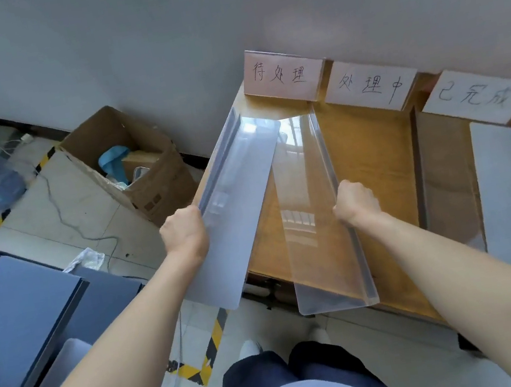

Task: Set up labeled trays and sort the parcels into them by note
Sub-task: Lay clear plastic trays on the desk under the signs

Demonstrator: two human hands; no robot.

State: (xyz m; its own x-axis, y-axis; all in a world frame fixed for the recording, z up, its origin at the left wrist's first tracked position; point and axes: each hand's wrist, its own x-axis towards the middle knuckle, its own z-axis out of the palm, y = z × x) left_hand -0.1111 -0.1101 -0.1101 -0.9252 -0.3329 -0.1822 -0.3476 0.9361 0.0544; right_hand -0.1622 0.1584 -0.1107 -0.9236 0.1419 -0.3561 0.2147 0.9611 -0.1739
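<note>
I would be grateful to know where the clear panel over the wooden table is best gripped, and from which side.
Grip the clear panel by the raised lip along its right long edge, coming from the right near mid-length, as the right hand does. The flat sheet is broad and glossy; the lip gives fingers a ridge. The left hand grips the frosted panel likewise.
</note>
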